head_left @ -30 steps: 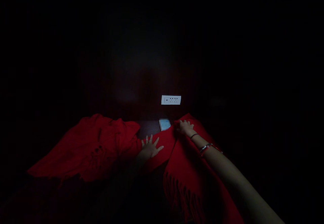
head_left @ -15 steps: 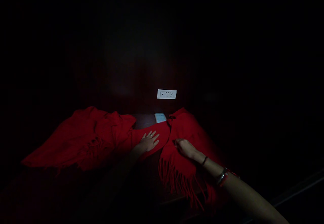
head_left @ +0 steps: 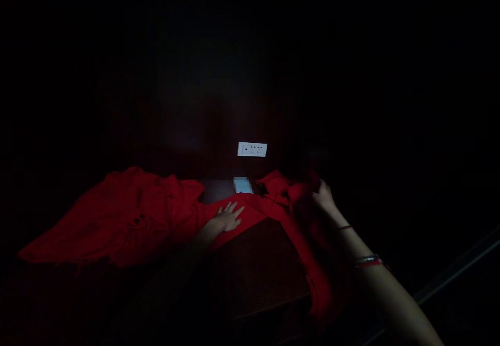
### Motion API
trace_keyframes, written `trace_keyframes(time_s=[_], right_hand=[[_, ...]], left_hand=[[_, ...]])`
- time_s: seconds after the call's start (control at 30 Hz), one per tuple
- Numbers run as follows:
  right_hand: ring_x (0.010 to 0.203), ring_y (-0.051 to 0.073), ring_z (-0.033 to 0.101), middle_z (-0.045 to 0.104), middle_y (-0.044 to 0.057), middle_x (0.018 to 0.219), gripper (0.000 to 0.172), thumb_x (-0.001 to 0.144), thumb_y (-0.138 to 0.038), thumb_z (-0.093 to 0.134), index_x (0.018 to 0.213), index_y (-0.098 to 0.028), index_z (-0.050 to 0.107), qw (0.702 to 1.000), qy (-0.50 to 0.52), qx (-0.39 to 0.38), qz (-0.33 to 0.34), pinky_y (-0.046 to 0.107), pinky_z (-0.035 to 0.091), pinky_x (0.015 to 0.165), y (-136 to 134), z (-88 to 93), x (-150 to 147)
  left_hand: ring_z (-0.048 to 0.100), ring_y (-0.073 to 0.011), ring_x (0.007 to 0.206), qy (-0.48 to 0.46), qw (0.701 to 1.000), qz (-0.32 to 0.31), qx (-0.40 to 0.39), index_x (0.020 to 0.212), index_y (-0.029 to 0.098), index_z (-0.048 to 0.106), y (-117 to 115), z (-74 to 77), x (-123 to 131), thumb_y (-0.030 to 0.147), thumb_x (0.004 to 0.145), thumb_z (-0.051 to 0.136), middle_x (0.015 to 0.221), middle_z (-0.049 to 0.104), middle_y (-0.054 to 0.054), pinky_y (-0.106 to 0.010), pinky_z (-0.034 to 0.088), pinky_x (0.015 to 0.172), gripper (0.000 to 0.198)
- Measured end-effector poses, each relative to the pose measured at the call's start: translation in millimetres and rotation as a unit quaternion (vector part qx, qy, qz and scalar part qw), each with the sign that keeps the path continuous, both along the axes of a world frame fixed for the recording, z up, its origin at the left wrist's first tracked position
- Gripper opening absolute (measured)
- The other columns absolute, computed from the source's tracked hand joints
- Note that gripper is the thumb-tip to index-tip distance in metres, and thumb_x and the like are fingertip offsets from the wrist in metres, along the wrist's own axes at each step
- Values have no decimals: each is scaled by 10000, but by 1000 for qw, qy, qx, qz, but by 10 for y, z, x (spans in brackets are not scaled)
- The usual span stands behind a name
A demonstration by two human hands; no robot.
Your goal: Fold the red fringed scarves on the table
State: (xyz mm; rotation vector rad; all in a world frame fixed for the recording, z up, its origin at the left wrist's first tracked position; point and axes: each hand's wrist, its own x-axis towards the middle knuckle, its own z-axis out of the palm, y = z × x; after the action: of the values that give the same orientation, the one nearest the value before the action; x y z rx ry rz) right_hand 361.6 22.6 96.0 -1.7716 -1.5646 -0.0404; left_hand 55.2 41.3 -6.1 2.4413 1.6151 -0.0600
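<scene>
A long red fringed scarf [head_left: 128, 215] lies across a dark wooden table [head_left: 253, 268] in a very dim room. My left hand [head_left: 228, 217] rests flat on the scarf's middle with its fingers spread. My right hand [head_left: 323, 196] is closed on a bunched part of the scarf at the right and holds it up off the table. Below that hand the scarf's right end hangs over the table edge. Bracelets show on my right wrist.
A white wall socket [head_left: 252, 149] sits on the dark wall behind the table. A small pale blurred object [head_left: 242, 184] lies at the back of the table near the scarf. Everything else is too dark to make out.
My right hand drew back along the scarf, then gripped its right part and lifted it up and to the right, baring the tabletop. My left hand stayed flat on the scarf.
</scene>
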Motion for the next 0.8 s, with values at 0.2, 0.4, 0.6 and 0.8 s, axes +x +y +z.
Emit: trace_keyframes(time_s=[0.2, 0.4, 0.6, 0.8], right_hand=[[1201, 318, 113, 220, 55, 1326, 719, 569, -236, 598, 1220, -334, 309, 849, -400, -240, 248, 568, 157, 873, -2, -334, -370], [1017, 233, 427, 503, 83, 1089, 440, 694, -84, 457, 1082, -288, 497, 829, -433, -221, 276, 539, 161, 885, 24, -429, -389], [1145, 288, 250, 411, 47, 1206, 529, 612, -11, 542, 1039, -322, 517, 821, -484, -191, 236, 600, 91, 867, 147, -331, -249], [1095, 206, 331, 524, 39, 1044, 249, 731, -59, 449, 832, -226, 605, 783, -523, -131, 311, 504, 96, 930, 321, -305, -223]], left_hand=[[89, -274, 1228, -30, 996, -63, 47, 1287, 259, 177, -171, -50, -221, 492, 810, 214, 1363, 120, -79, -480, 118, 957, 532], [61, -229, 1239, 25, 988, -148, 38, 1281, 313, 148, -329, -95, -906, 475, 819, 206, 1369, 104, -16, -445, 120, 974, 493], [225, -222, 1202, 35, 986, -153, 57, 1260, 314, 237, -412, -21, -1123, 446, 801, 300, 1343, 221, -24, -365, 230, 954, 482], [526, -207, 856, 74, 978, -119, 151, 1013, 183, 527, -426, 189, -425, 318, 829, 248, 1013, 524, -102, -336, 413, 727, 360]])
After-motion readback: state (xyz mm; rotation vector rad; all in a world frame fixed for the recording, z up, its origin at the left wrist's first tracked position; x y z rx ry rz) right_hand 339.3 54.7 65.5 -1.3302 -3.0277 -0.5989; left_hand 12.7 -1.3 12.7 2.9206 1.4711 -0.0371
